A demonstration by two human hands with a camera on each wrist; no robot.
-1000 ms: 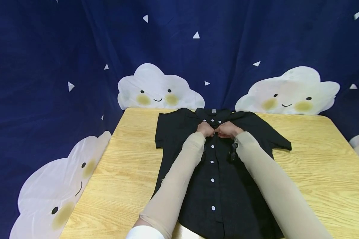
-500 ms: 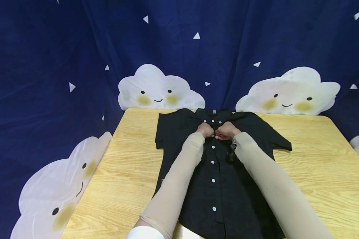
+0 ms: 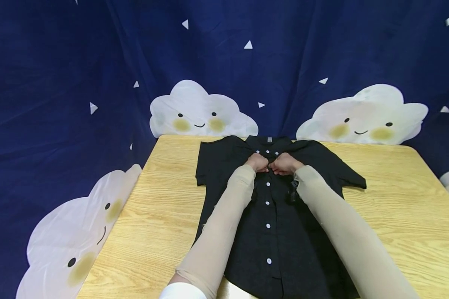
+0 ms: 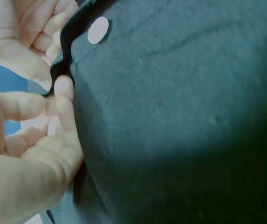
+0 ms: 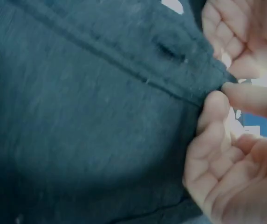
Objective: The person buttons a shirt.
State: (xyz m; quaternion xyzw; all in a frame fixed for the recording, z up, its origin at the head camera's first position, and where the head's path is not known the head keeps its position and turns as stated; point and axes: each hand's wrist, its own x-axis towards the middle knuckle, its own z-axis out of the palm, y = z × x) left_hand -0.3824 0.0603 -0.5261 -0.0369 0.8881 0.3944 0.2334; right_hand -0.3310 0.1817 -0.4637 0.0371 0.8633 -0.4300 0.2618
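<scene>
A black short-sleeved button-up shirt [image 3: 303,241] lies front up on the table, collar away from me. White buttons [image 3: 268,226] run down its middle. At the upper chest, my left hand [image 3: 258,162] and right hand [image 3: 284,163] meet at the front placket. In the left wrist view, the left thumb and fingertips [image 4: 64,88] pinch the shirt's edge, below a white button [image 4: 98,30]. The right wrist view has my right thumb and forefinger pinching the placket's edge, near a buttonhole [image 5: 168,50]. Whether a button sits between the fingertips is hidden.
The light wooden table [image 3: 164,182] extends to both sides of the shirt. Behind it hangs a dark blue curtain [image 3: 217,50] with smiling clouds and white triangles. Beige sleeves [image 3: 224,224] cover both forearms, which cross above the shirt's lower part.
The fingers have shifted only slightly at the same spot on the placket. The shirt stays in place, while the head view has drifted a little.
</scene>
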